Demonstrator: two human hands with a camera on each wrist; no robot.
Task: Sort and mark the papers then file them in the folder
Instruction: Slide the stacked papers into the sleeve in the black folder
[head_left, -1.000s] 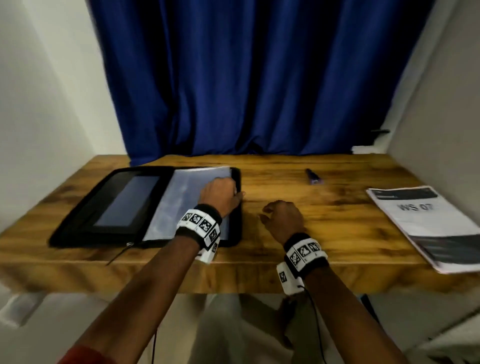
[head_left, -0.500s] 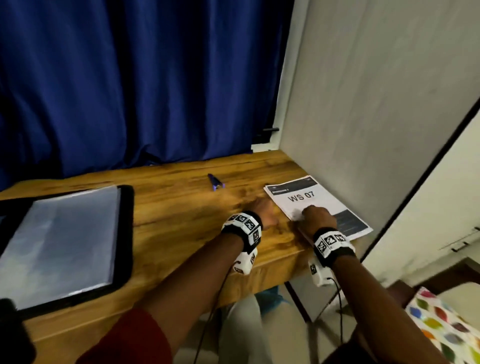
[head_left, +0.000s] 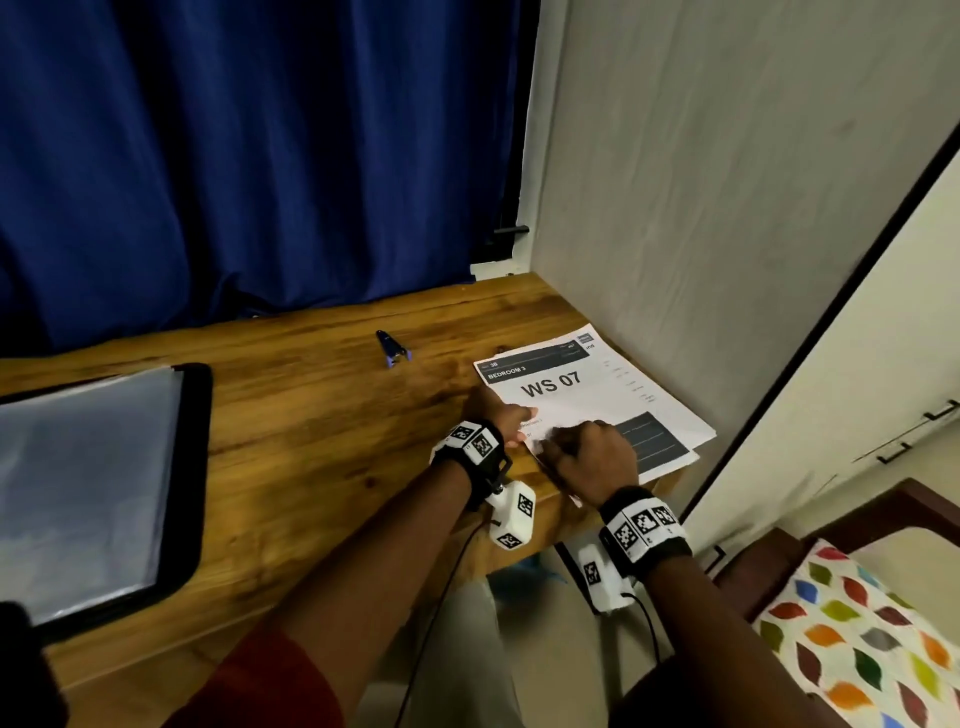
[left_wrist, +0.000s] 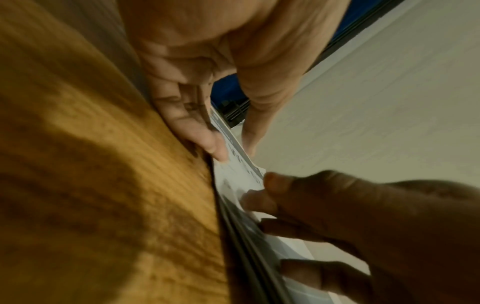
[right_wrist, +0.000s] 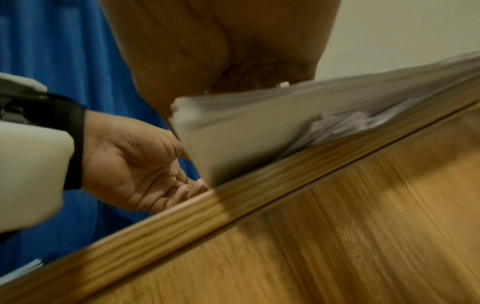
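Stack of papers (head_left: 582, 400) at the surface's (head_left: 311, 457) right end, near corner lifted. Right hand (head_left: 592, 457) pinching that corner — left hand (head_left: 498, 415) flat-fingered at the edge. Likely light, floppy, slippery — best gripped whole by the corner.

Stack of papers (right_wrist: 259, 127): white, many sheets, near corner lifted off the wooden table (right_wrist: 350, 236), far portion lying towards 2 o'clock along the table edge; sheet edges blurred, loose leaves fanned beneath.
Right hand (right_wrist: 221, 41): palm fills the top of the frame at 12 o'clock, directly above the lifted corner; the grip itself is hidden, though it probably holds the top sheets.
Left hand (right_wrist: 135, 164): at 9 o'clock, palm showing, fingertips (right_wrist: 197, 185) touching the stack's lower corner at the table edge; black wrist strap with white block.
Blue curtain (right_wrist: 52, 51): background, 10 o'clock.
Pale wall (right_wrist: 415, 24): 1 o'clock.
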